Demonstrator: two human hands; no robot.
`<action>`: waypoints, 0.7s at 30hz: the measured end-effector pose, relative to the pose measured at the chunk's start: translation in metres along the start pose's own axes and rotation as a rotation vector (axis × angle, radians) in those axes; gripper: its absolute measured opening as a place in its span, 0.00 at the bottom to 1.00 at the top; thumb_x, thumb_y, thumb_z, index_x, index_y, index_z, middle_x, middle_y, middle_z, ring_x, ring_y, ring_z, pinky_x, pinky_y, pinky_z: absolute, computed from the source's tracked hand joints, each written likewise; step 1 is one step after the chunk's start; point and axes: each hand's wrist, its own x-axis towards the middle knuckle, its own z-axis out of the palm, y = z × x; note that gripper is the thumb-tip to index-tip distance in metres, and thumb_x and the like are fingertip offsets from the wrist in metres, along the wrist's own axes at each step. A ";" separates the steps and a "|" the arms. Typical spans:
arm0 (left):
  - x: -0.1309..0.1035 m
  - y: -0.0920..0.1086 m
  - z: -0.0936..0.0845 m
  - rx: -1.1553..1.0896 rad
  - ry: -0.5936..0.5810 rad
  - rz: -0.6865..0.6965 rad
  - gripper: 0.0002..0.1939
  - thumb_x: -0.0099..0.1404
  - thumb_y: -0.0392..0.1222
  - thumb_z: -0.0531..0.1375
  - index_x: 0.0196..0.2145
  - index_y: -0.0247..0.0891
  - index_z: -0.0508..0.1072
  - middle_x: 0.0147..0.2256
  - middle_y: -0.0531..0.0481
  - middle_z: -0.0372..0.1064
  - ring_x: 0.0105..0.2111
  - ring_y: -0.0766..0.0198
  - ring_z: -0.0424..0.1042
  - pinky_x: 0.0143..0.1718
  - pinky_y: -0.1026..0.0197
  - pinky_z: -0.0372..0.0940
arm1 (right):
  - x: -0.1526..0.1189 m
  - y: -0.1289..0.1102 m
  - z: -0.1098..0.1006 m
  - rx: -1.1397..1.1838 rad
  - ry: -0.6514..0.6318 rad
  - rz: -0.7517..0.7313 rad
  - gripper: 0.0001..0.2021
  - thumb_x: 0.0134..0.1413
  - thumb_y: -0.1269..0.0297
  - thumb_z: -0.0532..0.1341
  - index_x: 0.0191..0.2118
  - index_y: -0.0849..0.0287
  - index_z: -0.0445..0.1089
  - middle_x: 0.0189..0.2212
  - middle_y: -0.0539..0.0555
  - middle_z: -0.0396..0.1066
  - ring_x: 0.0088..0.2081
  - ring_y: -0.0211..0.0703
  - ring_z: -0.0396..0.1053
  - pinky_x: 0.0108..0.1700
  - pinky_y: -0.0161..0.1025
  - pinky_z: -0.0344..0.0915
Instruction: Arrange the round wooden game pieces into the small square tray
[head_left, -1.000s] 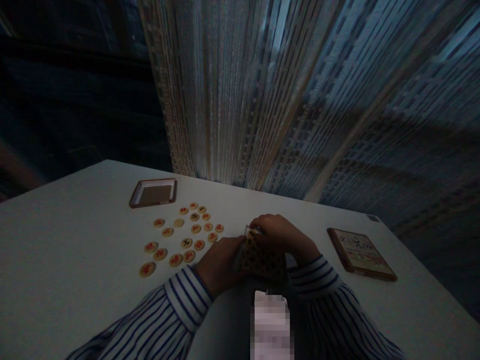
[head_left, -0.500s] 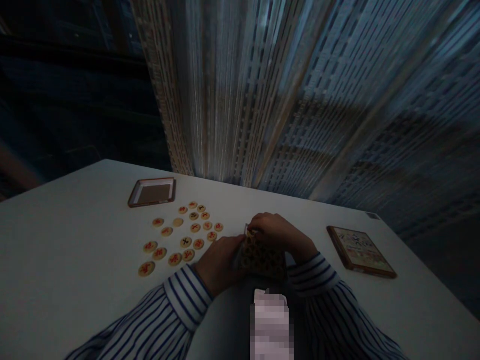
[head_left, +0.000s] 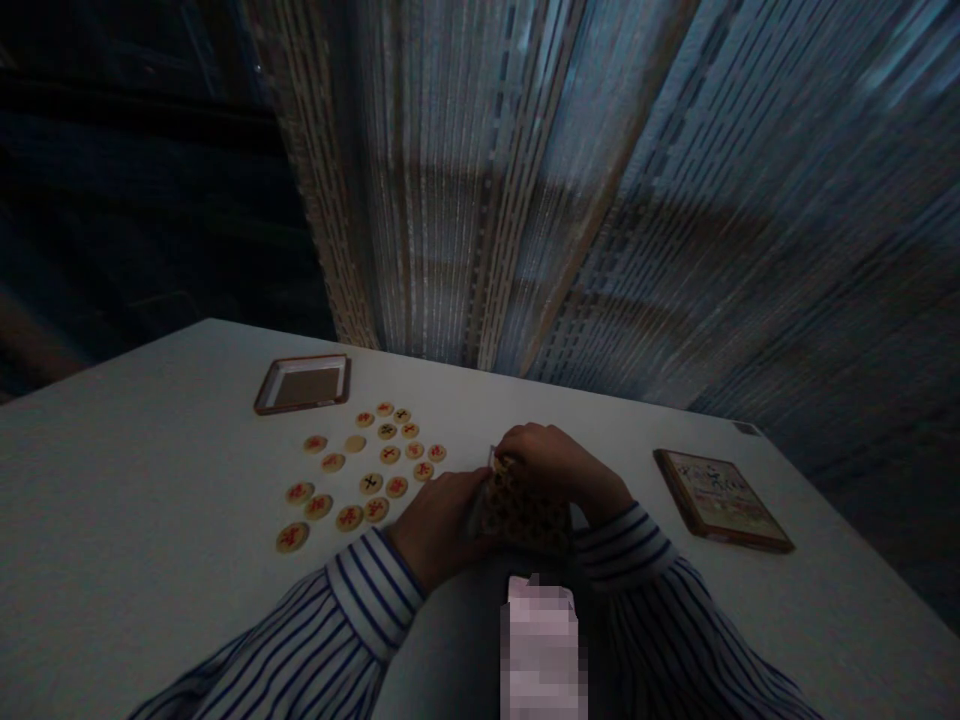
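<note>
Piece tray (head_left: 526,546): left grip (head_left: 444,522) clamped on left side; right grip (head_left: 556,462) over far edge, closure unclear.

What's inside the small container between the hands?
Closely set round, ring-like shapes show inside the container, too dim to make out markings. The right hand covers its far part and the left hand its left side, so anything beneath them is hidden.

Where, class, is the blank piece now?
In the head view, the blank piece lies left of centre among the marked pieces, up and left of the left hand.
</note>
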 end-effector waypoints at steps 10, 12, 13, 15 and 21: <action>-0.001 -0.001 0.002 0.001 0.012 -0.004 0.32 0.50 0.44 0.62 0.52 0.38 0.59 0.47 0.41 0.66 0.46 0.50 0.65 0.45 0.48 0.60 | -0.001 -0.005 -0.005 -0.054 -0.010 0.019 0.13 0.53 0.67 0.51 0.41 0.57 0.69 0.41 0.56 0.70 0.43 0.46 0.66 0.40 0.39 0.59; -0.001 -0.001 0.002 -0.002 0.017 0.009 0.32 0.50 0.44 0.62 0.53 0.39 0.59 0.47 0.42 0.67 0.45 0.50 0.65 0.45 0.48 0.60 | 0.000 -0.005 -0.005 -0.054 0.001 0.018 0.13 0.53 0.66 0.51 0.41 0.57 0.69 0.41 0.56 0.70 0.43 0.46 0.66 0.40 0.38 0.59; -0.001 -0.001 0.001 -0.002 0.019 0.014 0.32 0.50 0.43 0.62 0.53 0.39 0.58 0.47 0.42 0.67 0.45 0.51 0.65 0.45 0.49 0.60 | 0.000 -0.004 -0.004 -0.052 0.004 0.015 0.13 0.52 0.66 0.52 0.41 0.57 0.69 0.41 0.56 0.70 0.43 0.46 0.66 0.41 0.38 0.59; -0.001 -0.001 0.001 -0.001 0.019 0.017 0.32 0.50 0.43 0.62 0.52 0.39 0.59 0.46 0.43 0.67 0.45 0.51 0.66 0.44 0.49 0.61 | 0.001 -0.003 -0.003 -0.047 0.001 0.013 0.12 0.52 0.66 0.52 0.41 0.57 0.69 0.40 0.56 0.71 0.43 0.46 0.66 0.40 0.38 0.59; -0.001 -0.002 0.001 -0.005 0.008 0.013 0.32 0.49 0.43 0.63 0.53 0.40 0.59 0.46 0.43 0.67 0.45 0.50 0.66 0.44 0.49 0.60 | -0.001 0.003 -0.002 0.027 0.014 0.005 0.14 0.50 0.67 0.54 0.44 0.55 0.68 0.42 0.55 0.70 0.44 0.45 0.65 0.43 0.38 0.58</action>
